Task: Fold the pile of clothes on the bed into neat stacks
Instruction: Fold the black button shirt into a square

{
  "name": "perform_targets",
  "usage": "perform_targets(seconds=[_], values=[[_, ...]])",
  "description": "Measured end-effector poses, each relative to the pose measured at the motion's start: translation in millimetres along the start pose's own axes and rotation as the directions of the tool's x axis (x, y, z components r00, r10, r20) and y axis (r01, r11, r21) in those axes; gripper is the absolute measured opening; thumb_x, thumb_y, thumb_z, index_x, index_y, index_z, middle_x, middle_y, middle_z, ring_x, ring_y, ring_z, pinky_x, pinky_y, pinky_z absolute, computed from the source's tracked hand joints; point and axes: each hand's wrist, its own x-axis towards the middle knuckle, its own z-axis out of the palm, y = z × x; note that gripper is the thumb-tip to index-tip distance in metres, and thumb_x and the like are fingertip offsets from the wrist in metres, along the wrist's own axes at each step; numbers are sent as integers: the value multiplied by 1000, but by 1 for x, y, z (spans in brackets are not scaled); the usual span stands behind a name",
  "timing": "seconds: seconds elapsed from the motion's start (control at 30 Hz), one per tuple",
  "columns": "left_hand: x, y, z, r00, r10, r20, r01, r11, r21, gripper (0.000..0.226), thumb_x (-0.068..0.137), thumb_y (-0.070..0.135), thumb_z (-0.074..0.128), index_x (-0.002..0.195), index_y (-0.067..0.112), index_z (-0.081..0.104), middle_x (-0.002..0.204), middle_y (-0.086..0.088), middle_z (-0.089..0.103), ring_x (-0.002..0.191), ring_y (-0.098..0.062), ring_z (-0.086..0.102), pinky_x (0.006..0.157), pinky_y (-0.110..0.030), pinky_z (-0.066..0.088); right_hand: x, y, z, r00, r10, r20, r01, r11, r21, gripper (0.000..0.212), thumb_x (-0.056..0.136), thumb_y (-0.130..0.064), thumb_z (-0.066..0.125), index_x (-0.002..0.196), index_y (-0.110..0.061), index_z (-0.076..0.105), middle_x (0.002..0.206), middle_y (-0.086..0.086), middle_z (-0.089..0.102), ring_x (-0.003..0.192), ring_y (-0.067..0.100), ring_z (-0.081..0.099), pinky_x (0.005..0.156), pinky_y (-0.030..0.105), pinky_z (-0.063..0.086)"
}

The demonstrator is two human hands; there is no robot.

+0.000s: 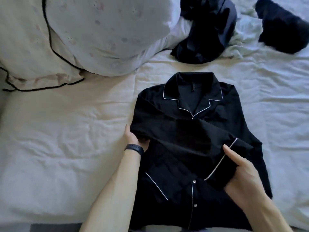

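A black pyjama shirt (192,108) with white piping lies front up on the white bed (66,139), collar away from me. Its left sleeve is folded across the chest. My left hand (133,139) grips the fold at the shirt's left edge, its fingers hidden under the cloth. My right hand (240,171) holds the white-piped cuff of that sleeve, thumb on top, over the right part of the shirt. A crumpled dark satin garment (209,34) lies beyond the collar. Another dark garment (284,27) lies at the far right.
Two pale pillows (75,36), one with black piping, fill the upper left. A pale green cloth (240,46) lies rumpled between the two dark garments. Bare wrinkled sheet stretches to the left of the shirt. The bed's near edge runs along the bottom.
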Motion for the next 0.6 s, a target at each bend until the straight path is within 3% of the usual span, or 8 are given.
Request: perform_targets(seconds=[0.13,0.23,0.3,0.4,0.47,0.6], values=[[9,1,20,989,143,-44,-143,990,20,43,99,46,42,110,16,71,111,-11,72,102,-32,67,83,-38,55,33,-7,-66,990,-19,-141,21,1000,14,37,93,-20,64,126,-4,69,124,18,71,114,35,69,106,53,49],[8,-10,25,981,168,-96,-154,978,141,30,100,36,48,99,18,72,101,-7,76,92,-26,69,68,-32,54,64,6,-108,931,-82,-356,15,982,-187,23,96,-17,66,115,-7,72,111,14,75,105,33,72,101,54,53],[9,-20,21,976,163,-146,-136,975,176,28,100,34,50,107,18,71,111,-7,73,100,-26,68,73,-35,54,81,19,-132,907,-102,-410,-47,940,-337,20,97,-21,67,111,-9,72,110,11,74,109,32,69,104,52,51],[13,-32,11,973,136,-189,-101,978,183,27,99,30,53,116,17,69,127,-8,66,115,-27,63,101,-42,48,100,40,-164,895,-78,-439,-138,888,-440,12,97,-27,66,103,-17,70,105,5,71,109,31,66,103,50,51],[16,-38,6,962,118,-245,-69,977,202,28,99,27,55,122,17,67,135,-8,61,122,-28,58,112,-44,40,107,51,-180,875,-95,-476,-167,861,-481,12,96,-29,65,100,-18,70,104,4,71,106,30,66,100,48,52],[10,-50,6,957,68,-282,4,969,246,24,100,23,56,120,14,65,136,-10,60,108,-28,63,95,-43,49,105,63,-201,825,-122,-552,-201,849,-488,23,97,-31,63,112,-15,70,110,7,71,110,31,63,102,45,48]])
